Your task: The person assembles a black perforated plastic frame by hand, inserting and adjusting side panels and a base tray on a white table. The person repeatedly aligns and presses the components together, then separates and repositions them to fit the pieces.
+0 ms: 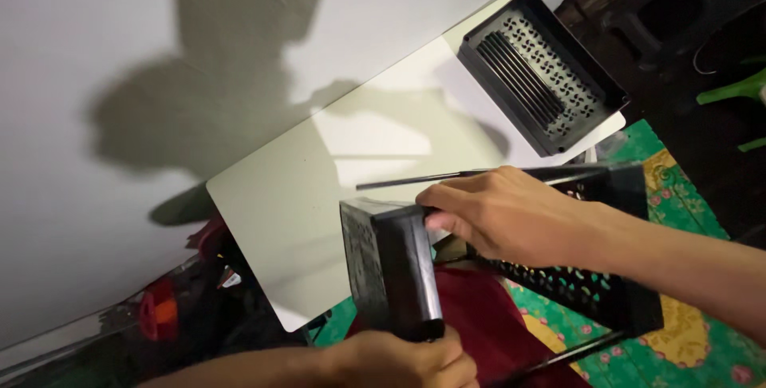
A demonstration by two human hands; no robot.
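Note:
My left hand (407, 360) grips the lower edge of a black perforated plastic basket panel (391, 264), held upright in front of me. My right hand (503, 216) reaches in from the right and closes over the top corner where that panel meets a second, longer black perforated panel (594, 288) that runs off to the right under my forearm. A thin black rod or edge (415, 181) sticks out to the left just above my right hand's fingers. Both hands hold the same black assembly above a small white table (295, 212).
Another black perforated tray piece (542, 73) lies at the far right corner of the white table. A white wall is behind. A green patterned mat (686, 332) and red cloth (487, 324) lie below. Dark clutter sits at the lower left, dark furniture at upper right.

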